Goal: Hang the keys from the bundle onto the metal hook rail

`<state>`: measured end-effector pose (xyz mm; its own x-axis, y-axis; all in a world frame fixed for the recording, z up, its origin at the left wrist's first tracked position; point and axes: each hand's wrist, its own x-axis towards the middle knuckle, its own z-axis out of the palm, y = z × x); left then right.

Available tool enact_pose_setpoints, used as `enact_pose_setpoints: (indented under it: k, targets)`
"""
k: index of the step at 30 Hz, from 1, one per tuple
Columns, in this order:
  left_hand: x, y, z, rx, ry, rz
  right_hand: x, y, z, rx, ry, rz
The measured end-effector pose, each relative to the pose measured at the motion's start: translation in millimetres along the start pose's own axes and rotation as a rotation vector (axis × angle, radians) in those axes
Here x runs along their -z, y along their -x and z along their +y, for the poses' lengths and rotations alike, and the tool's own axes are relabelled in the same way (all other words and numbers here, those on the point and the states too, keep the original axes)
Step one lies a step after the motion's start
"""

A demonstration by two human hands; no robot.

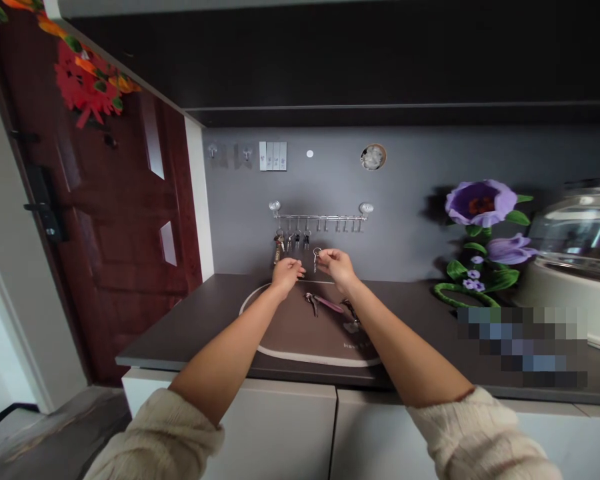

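Head view, right hand point(336, 264): ringed key point(315, 263) pinched in fingertips, held lower than the hook rack point(325, 217).
Left hand point(287, 274): fingers curled; whether anything is gripped cannot be told.
Rack: several key sets point(307, 241) already hung.
Mat point(290, 337): loose keys point(313, 305) and pink strap point(329, 305) left lying.

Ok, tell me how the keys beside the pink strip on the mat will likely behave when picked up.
The keys have a metallic sheen, so each is probably stiff and hard to break. They seem bunched at one end, so they may dangle loosely. Lying flat on the brown mat, they look unlikely to roll.
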<state>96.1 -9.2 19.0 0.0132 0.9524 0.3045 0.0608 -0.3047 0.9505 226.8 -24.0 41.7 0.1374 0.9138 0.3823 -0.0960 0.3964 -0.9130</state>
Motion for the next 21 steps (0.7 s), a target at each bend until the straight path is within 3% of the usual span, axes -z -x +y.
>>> enact_pose_setpoints:
  k: [9,15,21]
  targets:
    - [7.3,-6.8,-32.8,-0.271,-0.264,-0.078,-15.8,-45.8,-23.6,-0.071,-0.111,0.209]
    - [7.4,-9.1,-36.1,-0.291,-0.328,-0.091,-22.8,-70.1,-21.6,-0.123,-0.190,0.301]
    - [6.3,-8.8,-36.3,-0.278,-0.306,-0.104,-22.9,-77.5,-17.0,-0.154,-0.195,0.313]
